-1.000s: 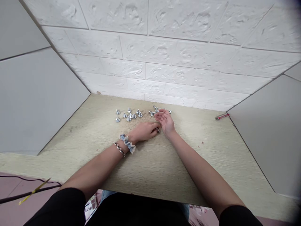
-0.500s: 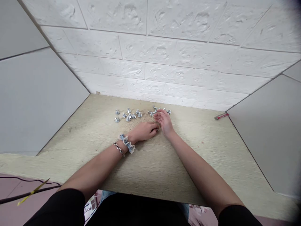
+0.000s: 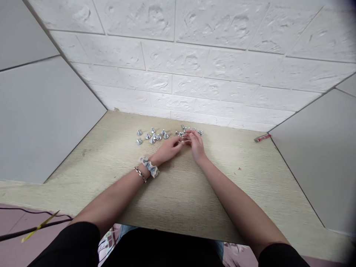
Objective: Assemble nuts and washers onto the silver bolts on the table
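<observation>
My left hand point(image 3: 170, 149) is closed in a pinch over the middle of the table, with a small metal piece, seemingly a bolt point(image 3: 181, 141), at its fingertips. Curled toward it, my right hand point(image 3: 197, 147) brings its fingertips against the same spot; what they grip is too small to make out. Left of my hands, several silver bolts point(image 3: 152, 140) stand upright on their wide heads. A looser cluster of bolts and small metal parts point(image 3: 183, 128) lies just behind my right fingers, partly covered by them.
A red utility knife point(image 3: 262, 138) lies at the table's right edge. The pale wooden tabletop point(image 3: 178, 200) meets a white brick-pattern wall point(image 3: 200, 89) at the back, with grey panels point(image 3: 50, 122) at both sides. Dark cables and a yellow strip point(image 3: 40, 226) hang at lower left.
My left hand has moved up and slightly left, bringing its fingertips to those of my right hand. The right fingers have curled in more. The bolts on the table stay put.
</observation>
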`<state>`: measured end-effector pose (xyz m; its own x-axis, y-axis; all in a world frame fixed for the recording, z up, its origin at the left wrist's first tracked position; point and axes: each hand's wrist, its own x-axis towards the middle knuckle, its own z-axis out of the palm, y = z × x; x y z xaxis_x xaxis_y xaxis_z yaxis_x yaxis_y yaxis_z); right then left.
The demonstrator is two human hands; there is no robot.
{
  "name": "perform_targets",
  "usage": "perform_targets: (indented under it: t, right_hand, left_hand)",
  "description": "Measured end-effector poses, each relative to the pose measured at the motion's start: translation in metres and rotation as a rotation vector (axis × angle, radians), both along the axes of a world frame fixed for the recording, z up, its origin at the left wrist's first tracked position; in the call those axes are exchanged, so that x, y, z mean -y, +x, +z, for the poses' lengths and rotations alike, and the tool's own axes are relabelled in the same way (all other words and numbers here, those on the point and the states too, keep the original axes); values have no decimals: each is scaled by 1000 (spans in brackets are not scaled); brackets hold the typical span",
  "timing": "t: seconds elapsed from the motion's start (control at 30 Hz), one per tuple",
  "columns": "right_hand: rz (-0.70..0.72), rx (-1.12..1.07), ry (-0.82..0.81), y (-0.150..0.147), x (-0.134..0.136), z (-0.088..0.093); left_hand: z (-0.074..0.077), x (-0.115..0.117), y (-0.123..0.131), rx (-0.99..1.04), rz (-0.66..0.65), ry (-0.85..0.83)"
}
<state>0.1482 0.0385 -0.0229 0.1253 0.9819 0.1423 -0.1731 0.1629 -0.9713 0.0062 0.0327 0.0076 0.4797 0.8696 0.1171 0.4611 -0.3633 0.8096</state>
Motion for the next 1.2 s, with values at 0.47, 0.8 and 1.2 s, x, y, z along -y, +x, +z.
perform_targets:
  t: [0.47,0.8,1.2]
  right_hand:
    - [-13,500,281,-3,8,0]
    - [-6,560,295,-3,8,0]
    - [43,597,355,-2,9,1]
  left_hand:
    - [-2,-5,0,471,121,-401]
    - [-7,-10,-3,523,79,-500]
    - [-12,-18,-9,611,-13,-613]
